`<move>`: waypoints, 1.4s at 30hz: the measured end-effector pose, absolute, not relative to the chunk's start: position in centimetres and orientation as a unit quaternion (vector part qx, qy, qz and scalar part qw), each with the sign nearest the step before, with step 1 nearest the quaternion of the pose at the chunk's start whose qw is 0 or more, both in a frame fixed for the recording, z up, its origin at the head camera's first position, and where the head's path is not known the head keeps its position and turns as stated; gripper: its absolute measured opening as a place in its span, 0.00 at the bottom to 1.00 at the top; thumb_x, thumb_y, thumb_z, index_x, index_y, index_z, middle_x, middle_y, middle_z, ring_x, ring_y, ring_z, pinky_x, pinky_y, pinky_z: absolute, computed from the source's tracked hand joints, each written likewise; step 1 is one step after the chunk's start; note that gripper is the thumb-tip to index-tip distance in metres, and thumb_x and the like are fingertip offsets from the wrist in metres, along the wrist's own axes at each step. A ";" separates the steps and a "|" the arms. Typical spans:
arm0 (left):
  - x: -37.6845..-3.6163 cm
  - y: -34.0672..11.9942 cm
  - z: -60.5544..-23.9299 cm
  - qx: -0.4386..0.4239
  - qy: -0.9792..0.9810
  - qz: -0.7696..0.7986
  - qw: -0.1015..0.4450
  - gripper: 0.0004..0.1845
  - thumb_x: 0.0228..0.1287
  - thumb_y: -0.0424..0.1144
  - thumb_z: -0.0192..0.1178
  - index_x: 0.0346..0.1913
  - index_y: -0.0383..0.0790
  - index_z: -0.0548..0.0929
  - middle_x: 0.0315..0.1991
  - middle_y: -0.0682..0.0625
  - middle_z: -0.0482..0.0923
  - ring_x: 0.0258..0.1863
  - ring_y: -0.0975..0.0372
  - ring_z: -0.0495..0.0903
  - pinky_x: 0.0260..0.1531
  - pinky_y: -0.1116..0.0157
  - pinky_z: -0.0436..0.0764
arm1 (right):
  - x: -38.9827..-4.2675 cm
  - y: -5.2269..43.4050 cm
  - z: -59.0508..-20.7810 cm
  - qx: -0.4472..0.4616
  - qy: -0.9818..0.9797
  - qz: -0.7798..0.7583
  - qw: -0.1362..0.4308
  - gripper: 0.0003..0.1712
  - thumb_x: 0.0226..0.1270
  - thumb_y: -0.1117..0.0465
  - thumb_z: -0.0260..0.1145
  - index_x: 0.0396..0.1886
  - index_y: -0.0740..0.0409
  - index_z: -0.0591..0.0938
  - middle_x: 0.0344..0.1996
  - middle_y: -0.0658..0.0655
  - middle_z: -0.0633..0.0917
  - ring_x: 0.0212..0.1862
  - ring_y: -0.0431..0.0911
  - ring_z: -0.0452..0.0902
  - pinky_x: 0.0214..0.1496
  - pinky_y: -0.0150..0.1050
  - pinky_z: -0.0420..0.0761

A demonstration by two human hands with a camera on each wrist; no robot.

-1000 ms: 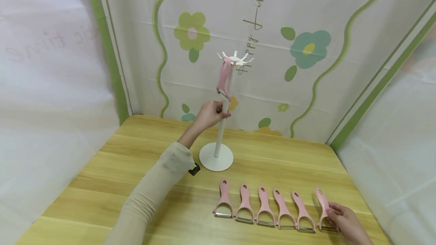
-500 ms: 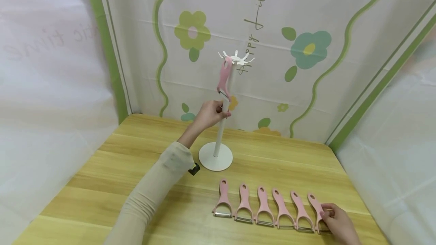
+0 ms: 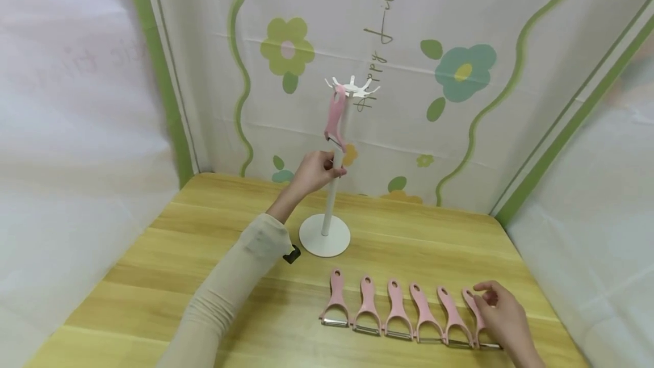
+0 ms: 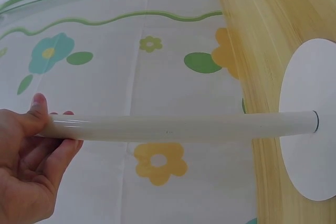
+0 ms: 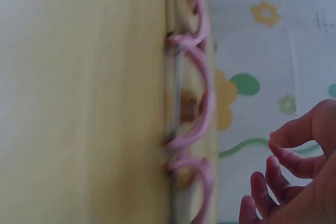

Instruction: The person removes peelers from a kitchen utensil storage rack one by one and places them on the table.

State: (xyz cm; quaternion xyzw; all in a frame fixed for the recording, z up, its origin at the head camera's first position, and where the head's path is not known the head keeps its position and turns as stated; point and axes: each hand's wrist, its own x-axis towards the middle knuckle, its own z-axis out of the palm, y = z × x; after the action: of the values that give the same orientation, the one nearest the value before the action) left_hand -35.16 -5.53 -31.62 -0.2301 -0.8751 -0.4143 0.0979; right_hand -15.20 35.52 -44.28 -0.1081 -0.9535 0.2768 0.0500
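My left hand (image 3: 315, 172) grips the pole of a white stand (image 4: 173, 127) between thumb and fingers. From one hook of its top ring (image 3: 352, 88) hangs a pink peeler (image 3: 336, 115), just above that hand. Several more pink peelers lie in a row on the table, handles pointing away from me, including a leftmost peeler (image 3: 336, 291). At the right end, my right hand (image 3: 503, 314) hovers by the rightmost peeler (image 3: 472, 304) and partly covers it. In the right wrist view its fingers (image 5: 283, 182) are loosely bent, with nothing between them.
The stand's round white base (image 3: 311, 237) rests on the wooden table (image 3: 153, 277). A small black object (image 3: 292, 254) shows beside the left sleeve. Behind the table hangs a flowered curtain (image 3: 409, 129), with pale sheets on both sides.
The rightmost peeler was slid left, close to its neighbour, by my right hand. That hand has since let go and lifted slightly. My left hand stays on the pole.
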 end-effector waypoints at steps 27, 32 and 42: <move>-35.1 -5.5 -31.8 -0.235 -0.870 -0.423 0.092 0.07 0.66 0.37 0.66 0.43 0.37 0.87 0.38 0.45 0.90 0.39 0.56 0.89 0.44 0.59 0.86 | -23.4 19.0 -31.2 0.147 -0.858 0.448 0.205 0.13 0.71 0.63 0.65 0.52 0.62 0.81 0.47 0.61 0.86 0.48 0.38 0.81 0.49 0.23 0.78; -35.0 -5.6 -31.7 -0.232 -0.872 -0.421 0.094 0.07 0.66 0.39 0.67 0.41 0.38 0.87 0.38 0.45 0.90 0.40 0.56 0.89 0.43 0.59 0.86 | -24.6 15.8 -28.7 0.190 -0.836 0.465 0.223 0.15 0.70 0.64 0.65 0.55 0.60 0.81 0.48 0.59 0.87 0.52 0.47 0.83 0.54 0.31 0.81; -35.1 -5.7 -31.4 -0.230 -0.877 -0.414 0.088 0.08 0.66 0.41 0.67 0.39 0.38 0.86 0.37 0.44 0.89 0.39 0.55 0.88 0.42 0.60 0.86 | -26.9 10.5 -24.5 0.228 -0.791 0.520 0.227 0.19 0.69 0.64 0.66 0.57 0.65 0.80 0.51 0.62 0.87 0.55 0.51 0.84 0.58 0.45 0.82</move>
State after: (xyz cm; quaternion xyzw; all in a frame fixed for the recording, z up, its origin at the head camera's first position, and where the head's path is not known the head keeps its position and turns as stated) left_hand -35.06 -5.70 -31.41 -0.2300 -0.8765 -0.4136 0.0878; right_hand -26.90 10.49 -24.53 0.2281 -0.7908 0.5204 0.2275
